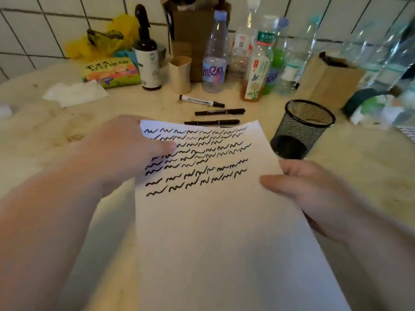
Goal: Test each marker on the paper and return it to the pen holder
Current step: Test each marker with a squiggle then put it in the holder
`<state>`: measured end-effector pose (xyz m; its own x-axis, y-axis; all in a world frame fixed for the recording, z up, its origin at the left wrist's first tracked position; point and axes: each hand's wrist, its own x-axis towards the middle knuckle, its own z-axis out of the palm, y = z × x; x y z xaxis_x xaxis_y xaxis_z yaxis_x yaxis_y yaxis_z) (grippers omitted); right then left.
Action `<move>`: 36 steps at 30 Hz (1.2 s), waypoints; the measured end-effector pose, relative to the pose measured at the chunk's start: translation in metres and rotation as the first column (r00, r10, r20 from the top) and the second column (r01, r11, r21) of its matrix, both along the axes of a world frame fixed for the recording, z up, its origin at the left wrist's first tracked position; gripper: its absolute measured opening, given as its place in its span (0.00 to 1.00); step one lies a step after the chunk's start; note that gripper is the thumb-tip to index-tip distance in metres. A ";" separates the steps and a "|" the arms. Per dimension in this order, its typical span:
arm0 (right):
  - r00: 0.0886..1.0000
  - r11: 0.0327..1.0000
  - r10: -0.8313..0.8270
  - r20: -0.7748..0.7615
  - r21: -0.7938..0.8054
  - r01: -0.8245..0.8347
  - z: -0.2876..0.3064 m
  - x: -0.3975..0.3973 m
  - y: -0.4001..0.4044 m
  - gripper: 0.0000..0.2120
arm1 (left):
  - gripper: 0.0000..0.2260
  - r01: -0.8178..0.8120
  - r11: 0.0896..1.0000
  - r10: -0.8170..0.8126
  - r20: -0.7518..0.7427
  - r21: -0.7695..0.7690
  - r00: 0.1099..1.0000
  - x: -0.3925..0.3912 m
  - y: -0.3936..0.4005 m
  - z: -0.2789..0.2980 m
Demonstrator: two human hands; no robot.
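Left thumb (167,146) pressed flat on the upper left part of the paper (213,221), over the scribbled rows; remaining fingers of the left hand (116,151) tucked behind the sheet's left edge, out of sight, so a pinch on the sheet. Right thumb (276,180) laid across the right edge, other fingers of the right hand (314,191) curled underneath, gripping the sheet there. Both hands somewhat blurred.

Paper held up off the tabletop (45,131), long axis running away from the body toward the wall, far short edge tilted slightly to the right. Upper half covered with rows of black wavy test marks, lower half blank.

Just beyond the far edge, three markers lying flat, each roughly crosswise to the sheet's long axis. White-barrelled marker (201,101) farthest out, black cap end pointing right and slightly toward the body. Black marker (220,112) next, lying left to right. Second black marker (212,122) closest, nearly touching the top edge of the paper, also left to right.

Black mesh pen holder (301,131) standing to the right of the sheet's far corner, mouth tipped in the wide-angle view, nothing visible inside.

Behind, against the tiled wall (67,23): plastic bottles (214,61), a dark pump bottle (147,57), a cardboard tube (179,74), a tissue pack (111,71).
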<state>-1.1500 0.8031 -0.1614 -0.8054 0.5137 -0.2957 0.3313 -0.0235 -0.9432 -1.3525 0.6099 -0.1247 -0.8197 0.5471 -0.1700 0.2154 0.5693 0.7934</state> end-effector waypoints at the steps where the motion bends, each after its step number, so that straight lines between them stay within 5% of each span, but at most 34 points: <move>1: 0.999 1.000 0.006 0.038 0.029 -0.007 -0.002 0.004 -0.001 0.09 | 0.12 0.053 0.998 -0.051 0.045 -0.030 0.998 0.005 0.002 -0.001; 4: 0.990 0.991 -0.004 0.142 0.132 -0.015 -0.004 0.003 0.000 0.06 | 0.04 0.244 0.968 -0.228 0.204 -0.054 0.952 0.016 0.005 -0.006; 12: 0.994 0.921 -0.104 0.036 0.381 0.082 -0.009 -0.011 0.022 0.07 | 0.05 0.270 0.942 -0.278 -0.009 -0.198 0.961 0.017 0.004 -0.021; 16: 0.989 0.555 -0.112 0.101 0.832 -0.022 -0.018 -0.026 0.037 0.09 | 0.11 0.195 0.961 -0.210 -0.063 -0.195 0.976 0.015 0.010 -0.029; 22: 0.954 0.316 -0.046 0.297 0.910 -0.269 -0.016 -0.060 0.032 0.08 | 0.17 0.124 0.986 -0.140 -0.148 -0.112 0.979 0.016 0.016 -0.036; 26: 0.944 0.281 -0.048 0.326 0.912 -0.300 -0.010 -0.074 0.031 0.06 | 0.31 0.181 0.967 -0.225 -0.276 -0.178 0.934 0.010 0.009 -0.036; 30: 0.938 0.276 -0.016 0.347 0.903 -0.330 -0.011 -0.078 0.033 0.05 | 0.17 0.205 0.962 -0.253 -0.310 -0.179 0.917 0.001 0.002 -0.035; 36: 0.969 0.336 -0.051 0.240 0.918 -0.210 0.002 -0.068 0.029 0.02 | 0.15 0.182 0.964 -0.238 -0.323 -0.193 0.916 0.006 0.013 -0.042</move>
